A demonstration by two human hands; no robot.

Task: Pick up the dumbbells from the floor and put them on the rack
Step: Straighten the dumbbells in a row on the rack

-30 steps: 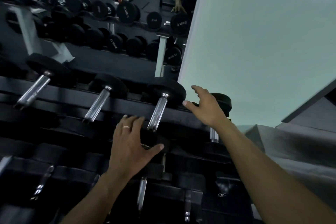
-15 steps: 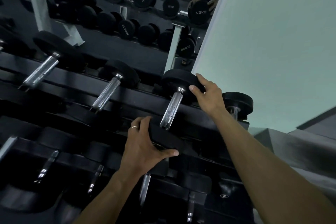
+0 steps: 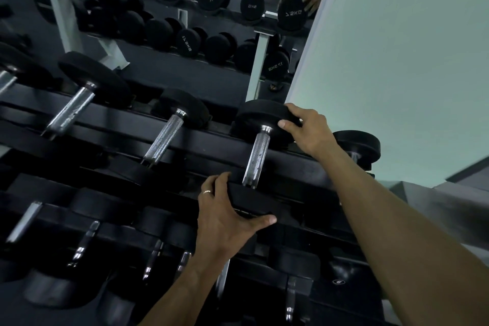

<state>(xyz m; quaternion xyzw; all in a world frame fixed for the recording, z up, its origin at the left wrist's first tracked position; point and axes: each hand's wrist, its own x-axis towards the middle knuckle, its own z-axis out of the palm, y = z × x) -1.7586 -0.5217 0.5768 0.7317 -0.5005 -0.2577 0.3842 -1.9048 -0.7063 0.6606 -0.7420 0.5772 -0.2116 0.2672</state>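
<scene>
Since 1.0 s ago both hands closed onto one dumbbell [image 3: 258, 151] lying on rack [image 3: 185, 140] top tier, near its right end. Right hand [image 3: 308, 131] fingers grasp far head; left hand [image 3: 225, 217] fingers and thumb clamp near head. Ring [image 3: 207, 192] on left hand.

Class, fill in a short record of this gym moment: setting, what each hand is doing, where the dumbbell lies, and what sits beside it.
setting: dumbbell rack in front of a mirror
dumbbell: chrome-handled dumbbell lying across the top tier
left hand: left hand grips the near weight head
right hand: right hand grips the far weight head
neighbours: another dumbbell to the left, a smaller one to the right
</scene>
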